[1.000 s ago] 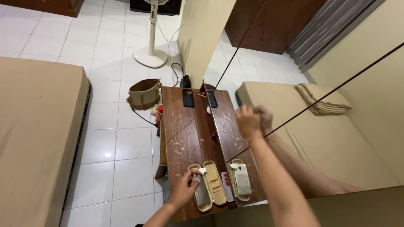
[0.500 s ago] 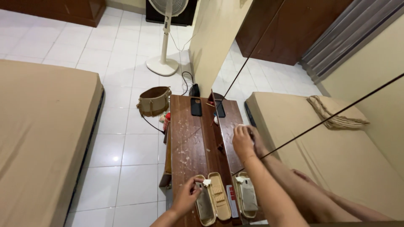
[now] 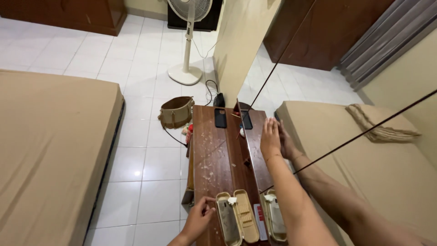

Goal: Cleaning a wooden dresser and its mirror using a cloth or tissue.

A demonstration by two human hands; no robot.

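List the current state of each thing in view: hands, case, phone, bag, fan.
Right hand: open, palm flat against the mirror.
Left hand: fingers curled, touching the case's edge.
Beige case: lid open, lying flat on the table.
Phone: face down.
Bag: upright, open.
Fan: standing.

Dark reddish-brown wooden tabletop (image 3: 214, 155), speckled with pale flecks. Beige open case (image 3: 236, 222) at its near edge, white scrap on the hinge. Black phone (image 3: 220, 118) at the far edge. Tan bag (image 3: 175, 112) on white tiled floor (image 3: 141, 86). Tan mattress (image 3: 50, 150). White fan (image 3: 187, 41).
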